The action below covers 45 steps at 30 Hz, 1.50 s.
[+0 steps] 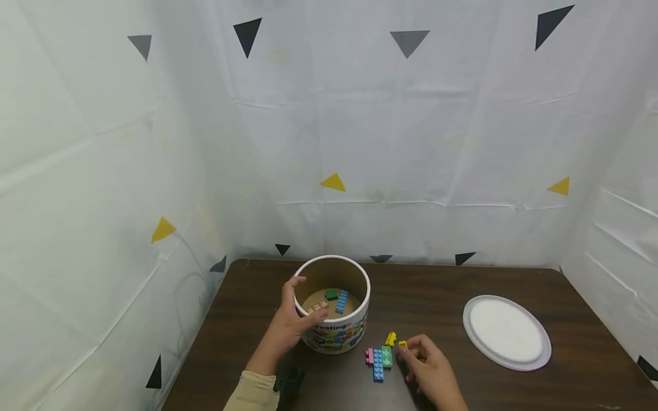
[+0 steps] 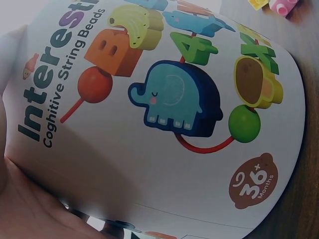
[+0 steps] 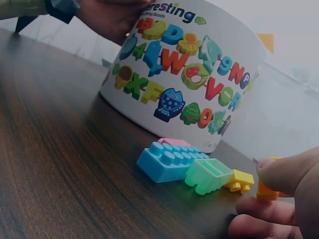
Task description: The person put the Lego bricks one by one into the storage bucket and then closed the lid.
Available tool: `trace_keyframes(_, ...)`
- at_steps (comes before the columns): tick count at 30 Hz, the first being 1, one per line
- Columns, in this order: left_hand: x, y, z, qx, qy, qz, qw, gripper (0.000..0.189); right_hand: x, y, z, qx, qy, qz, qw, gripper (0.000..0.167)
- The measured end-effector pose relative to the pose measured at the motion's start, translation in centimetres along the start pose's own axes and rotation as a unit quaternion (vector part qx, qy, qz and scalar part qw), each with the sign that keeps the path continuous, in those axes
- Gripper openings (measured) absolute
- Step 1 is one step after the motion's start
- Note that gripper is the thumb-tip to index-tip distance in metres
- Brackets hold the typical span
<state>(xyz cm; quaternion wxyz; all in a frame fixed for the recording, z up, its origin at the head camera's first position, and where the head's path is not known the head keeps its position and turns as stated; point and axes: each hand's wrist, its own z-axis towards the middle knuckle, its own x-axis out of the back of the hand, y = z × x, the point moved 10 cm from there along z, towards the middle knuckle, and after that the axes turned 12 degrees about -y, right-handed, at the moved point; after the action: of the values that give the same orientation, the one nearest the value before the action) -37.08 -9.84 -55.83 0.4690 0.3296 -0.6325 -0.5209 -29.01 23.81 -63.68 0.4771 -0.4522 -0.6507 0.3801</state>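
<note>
We see the right hand (image 1: 430, 365) pinching a small yellow block (image 1: 402, 344), front-right of the round, printed tub (image 1: 339, 338); left hand (image 1: 293, 317) grips the tub's rim. Held block: smooth plastic, partly covered by fingers, so we can't tell its long axis. Studded blue brick (image 1: 377, 366), also front-right of the tub, runs near-to-far on the wood-grain bench (image 1: 426, 291).

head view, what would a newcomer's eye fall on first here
Probably the colourfully printed tub, upright on the dark table with the left hand gripping it at the rim. Next, the bright bricks in front of it and to the right, where the right hand pinches a small yellow brick. Then the white disc, lying flat toward the table's right side.
</note>
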Motion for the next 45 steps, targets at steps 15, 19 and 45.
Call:
trace_keyframes(15,-0.2,-0.6,0.1,0.001,0.003,0.011,0.9999,0.095,-1.1,-3.9,0.9,0.049,0.02,0.14,0.9888,0.037)
trace_keyframes(19,-0.2,-0.5,0.0,0.002,0.003,0.009,1.0,0.096,-2.7,-7.9,0.6,0.067,-0.018,0.225,0.9719,0.038)
trace_keyframes(45,0.1,-0.2,0.3,0.001,0.003,0.021,0.9998,0.094,-10.9,-19.7,7.3,0.057,-0.191,0.425,0.883,0.011)
